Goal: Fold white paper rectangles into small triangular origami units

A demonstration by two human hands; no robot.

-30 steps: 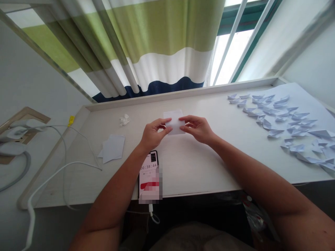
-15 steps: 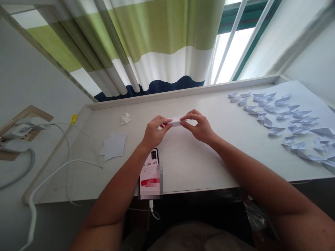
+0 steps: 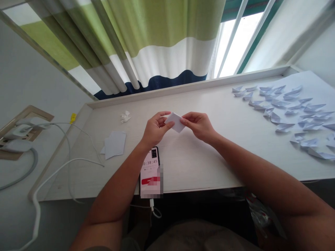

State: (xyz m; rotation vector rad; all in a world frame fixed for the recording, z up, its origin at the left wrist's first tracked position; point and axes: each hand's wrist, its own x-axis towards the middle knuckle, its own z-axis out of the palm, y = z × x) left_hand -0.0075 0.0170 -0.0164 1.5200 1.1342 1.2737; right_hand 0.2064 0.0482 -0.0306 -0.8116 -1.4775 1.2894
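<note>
A small folded piece of white paper, diamond-shaped from here, is held above the middle of the table. My left hand pinches its left corner, thumb on the near face and fingers behind. On the opposite corner, my right hand grips it between thumb and forefinger. Folded paper boats, several of them, stand in loose rows at the right. Left of my left forearm lies a small stack of white paper sheets.
A phone showing a timer lies at the table's front edge, with a cable plugged in. Crumpled white paper sits at the back left. White cables run from a wall socket over the table's left side.
The folded paper has turned from nearly edge-on to showing its flat diamond face. Both hands have shifted their grip at its corners. The view has shifted slightly.
</note>
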